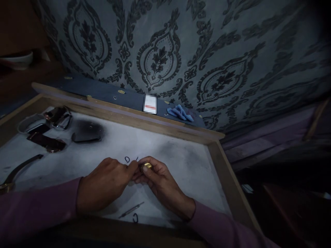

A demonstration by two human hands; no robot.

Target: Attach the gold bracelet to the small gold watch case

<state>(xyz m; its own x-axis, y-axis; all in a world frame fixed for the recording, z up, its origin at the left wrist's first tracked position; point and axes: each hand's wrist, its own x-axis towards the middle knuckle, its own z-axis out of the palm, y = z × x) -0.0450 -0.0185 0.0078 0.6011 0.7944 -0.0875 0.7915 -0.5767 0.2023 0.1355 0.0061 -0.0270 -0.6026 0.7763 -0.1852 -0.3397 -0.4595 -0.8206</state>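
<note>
A small round gold watch case (147, 166) sits between the thumb and fingers of my right hand (161, 177). My left hand (108, 179) is closed in a pinch against the left edge of the case. What lies between its fingertips is hidden. Just beyond the hands, a small black loop (127, 159) rests on the white tray surface. Nearer to me lie a thin metal pointed tool (131, 209) and another small black curved piece (135, 217).
Wooden walls (155, 120) frame the tray (178, 155). At its left are a dark-strapped watch (48, 142), several other watches, a black strap (20, 168) and a dark shiny object (86, 132). Behind the wall are a white packet (150, 104) and a crumpled blue cloth (180, 112).
</note>
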